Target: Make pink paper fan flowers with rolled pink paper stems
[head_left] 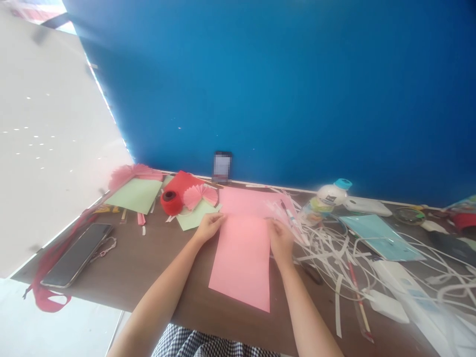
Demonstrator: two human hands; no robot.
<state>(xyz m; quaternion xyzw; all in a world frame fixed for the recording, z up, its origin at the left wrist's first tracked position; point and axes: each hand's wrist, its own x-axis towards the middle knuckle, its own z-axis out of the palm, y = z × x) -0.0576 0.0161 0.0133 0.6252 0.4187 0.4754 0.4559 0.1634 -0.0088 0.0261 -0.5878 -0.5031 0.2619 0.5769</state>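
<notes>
A pink paper sheet (242,262) lies on the brown table (141,263) in front of me. My left hand (208,226) pinches its far left corner with curled fingers. My right hand (281,242) is closed on its far right edge. A second pink sheet (245,202) lies just beyond, partly under the first. Folded pink paper fans (200,195) sit further back left, beside a red yarn spool (170,202).
A smartphone (76,254) lies at the left edge, another phone (222,166) leans on the blue wall. Green sheets (136,195), a glue bottle (325,198), a teal sheet (379,237) and many white paper strips (334,248) crowd the right side.
</notes>
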